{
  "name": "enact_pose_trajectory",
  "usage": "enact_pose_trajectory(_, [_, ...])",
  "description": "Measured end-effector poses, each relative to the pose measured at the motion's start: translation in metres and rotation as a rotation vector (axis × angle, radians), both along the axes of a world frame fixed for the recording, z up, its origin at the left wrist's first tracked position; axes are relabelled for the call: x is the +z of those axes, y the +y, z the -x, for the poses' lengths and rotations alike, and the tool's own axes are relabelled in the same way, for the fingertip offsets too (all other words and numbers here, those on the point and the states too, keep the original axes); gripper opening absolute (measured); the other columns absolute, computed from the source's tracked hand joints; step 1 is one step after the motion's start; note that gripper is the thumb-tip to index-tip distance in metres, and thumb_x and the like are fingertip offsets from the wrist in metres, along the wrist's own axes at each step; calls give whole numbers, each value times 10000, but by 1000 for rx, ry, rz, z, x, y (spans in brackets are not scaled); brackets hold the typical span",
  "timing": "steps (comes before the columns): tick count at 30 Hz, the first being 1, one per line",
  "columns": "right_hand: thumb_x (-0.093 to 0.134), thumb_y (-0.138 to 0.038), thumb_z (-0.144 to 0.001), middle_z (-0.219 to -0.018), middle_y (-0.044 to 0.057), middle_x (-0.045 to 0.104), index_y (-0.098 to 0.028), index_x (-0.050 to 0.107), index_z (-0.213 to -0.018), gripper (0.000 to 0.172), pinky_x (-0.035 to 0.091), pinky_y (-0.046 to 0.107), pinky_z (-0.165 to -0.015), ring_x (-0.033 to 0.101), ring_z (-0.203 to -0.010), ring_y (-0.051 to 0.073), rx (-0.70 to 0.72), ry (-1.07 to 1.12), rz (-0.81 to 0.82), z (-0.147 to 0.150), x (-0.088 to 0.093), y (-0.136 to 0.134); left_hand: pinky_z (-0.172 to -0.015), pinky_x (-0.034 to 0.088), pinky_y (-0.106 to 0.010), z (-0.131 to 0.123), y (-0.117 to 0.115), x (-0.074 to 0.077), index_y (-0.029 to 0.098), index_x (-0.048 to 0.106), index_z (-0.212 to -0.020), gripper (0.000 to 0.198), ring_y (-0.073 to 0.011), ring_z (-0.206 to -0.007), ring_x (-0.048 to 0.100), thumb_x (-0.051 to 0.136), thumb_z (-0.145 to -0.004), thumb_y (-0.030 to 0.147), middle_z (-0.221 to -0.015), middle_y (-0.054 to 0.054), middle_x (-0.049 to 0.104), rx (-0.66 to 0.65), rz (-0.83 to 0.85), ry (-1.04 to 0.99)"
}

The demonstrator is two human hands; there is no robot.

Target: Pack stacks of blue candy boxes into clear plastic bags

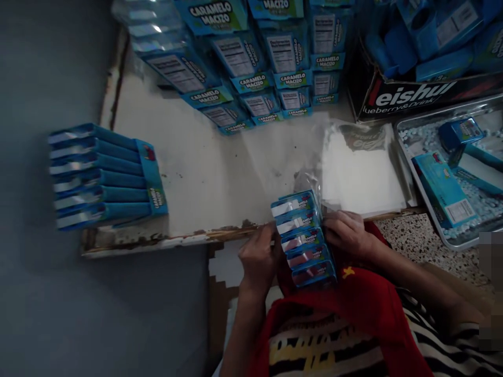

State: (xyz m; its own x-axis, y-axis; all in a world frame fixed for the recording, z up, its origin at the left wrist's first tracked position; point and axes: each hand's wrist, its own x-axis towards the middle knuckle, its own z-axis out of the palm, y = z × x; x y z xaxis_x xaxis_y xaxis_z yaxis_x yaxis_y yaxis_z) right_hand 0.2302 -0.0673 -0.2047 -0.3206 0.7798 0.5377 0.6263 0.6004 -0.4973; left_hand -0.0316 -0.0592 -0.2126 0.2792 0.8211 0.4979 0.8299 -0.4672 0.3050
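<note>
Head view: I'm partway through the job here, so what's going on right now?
A person's left hand and right hand hold a row of blue boxes between them at the near edge of the table. Clear plastic shows at its far end. A second row sits at the table's left corner, and a larger stack stands at the back.

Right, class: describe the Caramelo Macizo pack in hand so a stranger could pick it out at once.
Find the white table, then the red apron at its front edge. Between the left hand and right hand is the blue pack. Unlike the stacked packs beyond, it alone is held.
</note>
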Motion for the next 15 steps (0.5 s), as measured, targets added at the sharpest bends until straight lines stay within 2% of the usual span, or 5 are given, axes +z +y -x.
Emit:
enact_pose_trajectory(2, [616,-194,-1000,-928,33,771,-254,682,-1040,98,593,301,-703,730,-794,174,33,7,32,-4,-2,-8,-598,407,-260,1,-2,2,182,658,-969,104,-178,-655,683,567,-1010,211,-775,-42,725,-10,-5,-6])
enact_pose_trajectory(5, [576,-151,-995,-859,25,725,-247,664,-998,131,572,302,-680,684,-752,172,-22,44,108,-6,-6,-10,-550,384,-267,1,-12,4,188,642,-947,130,-158,-552,628,539,-1022,209,-677,-2,669,-76,11,-46])
enact_pose_trajectory(8, [571,-157,-1002,-883,51,707,-233,653,-967,117,578,336,-736,660,-819,198,16,-3,175,-9,-5,-6,-507,367,-279,2,-29,8,207,618,-883,151,-142,-486,576,555,-1021,211,-617,21,621,-142,88,-92])
enact_pose_trajectory(12, [569,-153,-1013,-862,41,684,-235,618,-919,133,553,332,-710,611,-785,192,111,-35,142,-18,-3,-11,-469,368,-283,3,-45,10,241,596,-871,132,-136,-448,540,611,-995,199,-607,34,609,-152,148,-161])
enact_pose_trajectory(15, [588,-137,-993,-808,23,663,-239,612,-909,134,526,333,-672,588,-746,194,99,-48,109,-25,-8,-20,-518,441,-286,0,-46,6,252,637,-971,70,-157,-527,612,623,-992,187,-673,14,655,-139,97,-141])
